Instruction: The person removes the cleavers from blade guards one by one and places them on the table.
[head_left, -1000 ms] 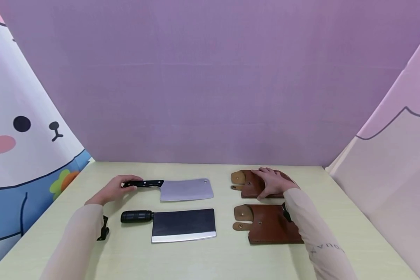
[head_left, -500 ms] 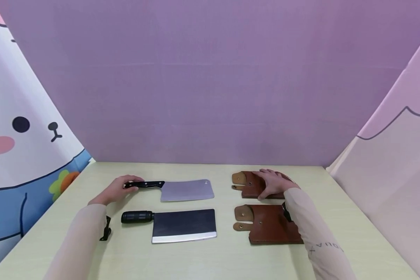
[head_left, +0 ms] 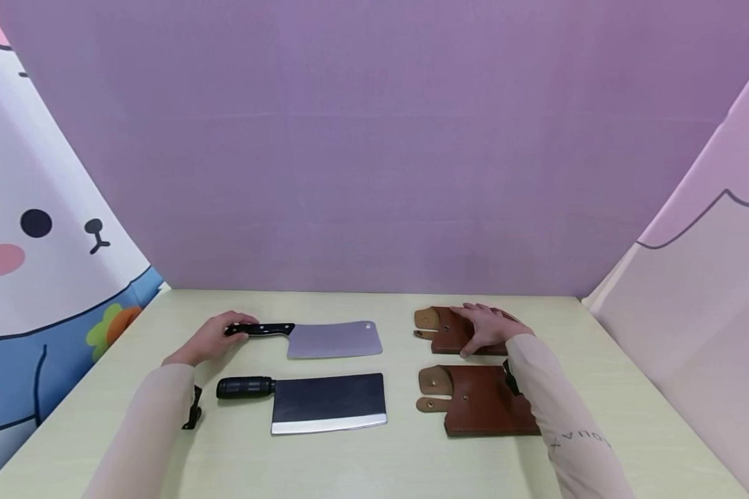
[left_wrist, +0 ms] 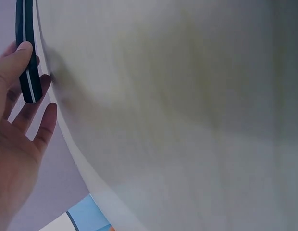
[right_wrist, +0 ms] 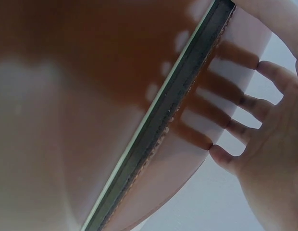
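Observation:
In the head view, a cleaver with a riveted black handle lies at the back left. My left hand pinches the end of that handle, thumb on the near side; the left wrist view shows the thumb over the handle and the other fingers behind it. At the back right, my right hand rests on a brown leather cleaver sheath. Its fingers are spread, with their tips on the glossy leather and the thumb near the front edge. The hand and sleeve hide the sheath's right part.
A second, dark-bladed cleaver with a ribbed black handle lies in front of the first. A larger brown sheath lies at front right, partly under the right sleeve. Purple fabric rises behind the pale table.
My left hand and forearm have shifted slightly right, with fingers still at the cleaver's handle. The right hand stays on the back sheath, almost unmoved.

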A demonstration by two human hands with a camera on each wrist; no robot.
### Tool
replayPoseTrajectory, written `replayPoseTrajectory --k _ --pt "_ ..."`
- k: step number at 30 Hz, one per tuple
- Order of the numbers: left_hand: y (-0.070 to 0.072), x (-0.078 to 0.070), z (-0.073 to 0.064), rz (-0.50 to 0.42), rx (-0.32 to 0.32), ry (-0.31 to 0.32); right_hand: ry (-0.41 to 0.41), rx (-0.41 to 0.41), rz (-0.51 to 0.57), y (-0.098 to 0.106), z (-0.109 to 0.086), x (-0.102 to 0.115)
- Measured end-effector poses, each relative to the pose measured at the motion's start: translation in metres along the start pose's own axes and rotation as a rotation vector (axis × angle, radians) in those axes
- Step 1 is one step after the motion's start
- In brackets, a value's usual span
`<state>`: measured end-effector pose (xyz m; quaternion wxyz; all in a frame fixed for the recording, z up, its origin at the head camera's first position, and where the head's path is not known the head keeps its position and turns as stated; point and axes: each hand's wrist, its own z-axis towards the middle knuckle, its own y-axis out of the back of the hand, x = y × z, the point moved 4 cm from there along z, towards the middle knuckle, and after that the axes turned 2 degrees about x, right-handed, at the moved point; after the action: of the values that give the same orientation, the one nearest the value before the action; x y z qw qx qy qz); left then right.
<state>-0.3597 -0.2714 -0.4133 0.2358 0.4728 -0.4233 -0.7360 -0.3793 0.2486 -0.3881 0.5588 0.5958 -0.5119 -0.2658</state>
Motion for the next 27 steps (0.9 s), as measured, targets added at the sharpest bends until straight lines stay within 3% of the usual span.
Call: replayPoseTrajectory --k 9,16,27 --pt "-0.0009 -0.0014 -0.0002 0.002 -0.001 -0.005 -0.001 0.025 0.036 -0.0012 0.0005 0.0005" --pt "-0.0012 -0.0022 -0.0012 0.007 -0.040 -0.040 0.009 0.018 0.054 -0.0014 0.0002 0.0015" --pt "0.0024 0.0029 -0.0032 -0.011 0.031 0.045 0.061 -0.017 0.040 -0.0006 -0.0050 0.0028"
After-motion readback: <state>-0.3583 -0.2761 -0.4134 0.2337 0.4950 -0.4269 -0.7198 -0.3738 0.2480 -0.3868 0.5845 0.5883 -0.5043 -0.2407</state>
